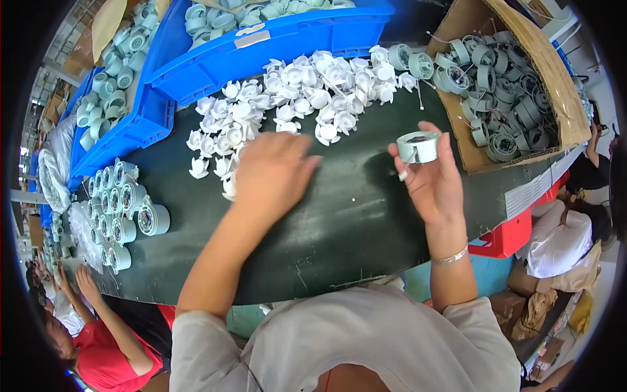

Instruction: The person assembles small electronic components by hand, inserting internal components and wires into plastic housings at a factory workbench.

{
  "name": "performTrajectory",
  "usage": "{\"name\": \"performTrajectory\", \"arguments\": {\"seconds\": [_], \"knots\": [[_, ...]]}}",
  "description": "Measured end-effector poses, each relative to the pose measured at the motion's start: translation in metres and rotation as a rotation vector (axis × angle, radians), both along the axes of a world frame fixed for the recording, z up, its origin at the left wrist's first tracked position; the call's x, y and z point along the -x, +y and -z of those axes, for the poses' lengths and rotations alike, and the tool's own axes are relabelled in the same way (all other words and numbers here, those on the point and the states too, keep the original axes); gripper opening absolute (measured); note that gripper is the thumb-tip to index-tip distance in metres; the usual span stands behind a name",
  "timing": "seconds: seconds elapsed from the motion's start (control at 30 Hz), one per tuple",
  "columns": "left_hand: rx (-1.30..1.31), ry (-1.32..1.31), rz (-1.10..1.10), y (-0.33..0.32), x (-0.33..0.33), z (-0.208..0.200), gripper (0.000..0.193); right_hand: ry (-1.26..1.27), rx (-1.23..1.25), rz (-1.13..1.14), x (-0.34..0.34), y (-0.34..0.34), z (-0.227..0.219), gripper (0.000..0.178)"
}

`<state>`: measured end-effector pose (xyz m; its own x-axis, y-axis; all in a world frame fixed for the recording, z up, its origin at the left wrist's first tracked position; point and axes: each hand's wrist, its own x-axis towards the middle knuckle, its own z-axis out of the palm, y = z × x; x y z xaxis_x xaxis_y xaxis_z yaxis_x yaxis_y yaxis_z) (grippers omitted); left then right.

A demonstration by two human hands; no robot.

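My right hand (434, 173) holds up a pale green round housing (418, 147), gripped between thumb and fingers above the table. Dark parts show inside its open top. My left hand (271, 173) is at the near edge of a heap of small white fan impellers (320, 98). Its fingers are smeared by motion, so whether they grip an impeller cannot be made out. At the left stand several assembled housings (121, 202) in stacked rows, with their open faces turned to the right.
Blue bins (261, 55) of pale green housings line the far side and left. A cardboard box (555, 85) at the right holds wired housings. The dark green table (339, 228) runs beneath. Co-workers sit at both sides, one in a red shirt (111, 366). A red stool (503, 236) stands at right.
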<state>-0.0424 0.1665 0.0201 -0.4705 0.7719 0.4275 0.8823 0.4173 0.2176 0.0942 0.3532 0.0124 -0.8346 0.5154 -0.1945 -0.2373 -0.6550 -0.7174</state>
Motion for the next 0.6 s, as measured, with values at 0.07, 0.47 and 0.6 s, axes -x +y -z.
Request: {"name": "performTrajectory", "arguments": {"seconds": [0.07,0.47,0.6], "knots": [[0.166,0.040,0.060,0.030,0.007,0.015,0.027,-0.027,0.177,0.000,0.002,-0.001,-0.001,0.039],[-0.309,-0.526,-0.071,0.024,0.006,0.008,0.026,0.134,0.470,-0.107,-0.008,-0.020,-0.013,0.034],[-0.038,-0.118,-0.085,0.011,0.013,0.008,0.030,0.104,0.336,-0.172,-0.007,-0.031,-0.027,0.035]]}}
